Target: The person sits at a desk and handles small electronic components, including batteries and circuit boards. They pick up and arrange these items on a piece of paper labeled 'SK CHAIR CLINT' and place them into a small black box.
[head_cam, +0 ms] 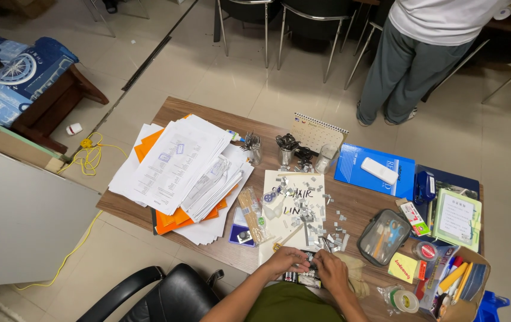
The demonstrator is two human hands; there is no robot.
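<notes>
We've got both hands, left hand (287, 260) and right hand (329, 271), pinching a small dark stapler-like tool (304, 266) at the desk (363, 206) edge; silvery staple bits (321, 223) already litter the white sheet (288, 206).

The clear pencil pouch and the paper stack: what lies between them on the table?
In the head view, a white sheet strewn with small metal pieces lies between the pouch and the paper stack.

Both hands close together, low in view

The left hand (287, 260) and right hand (330, 269) meet, fingers (303, 255) curled inward, bare forearms angling in from below.
</notes>
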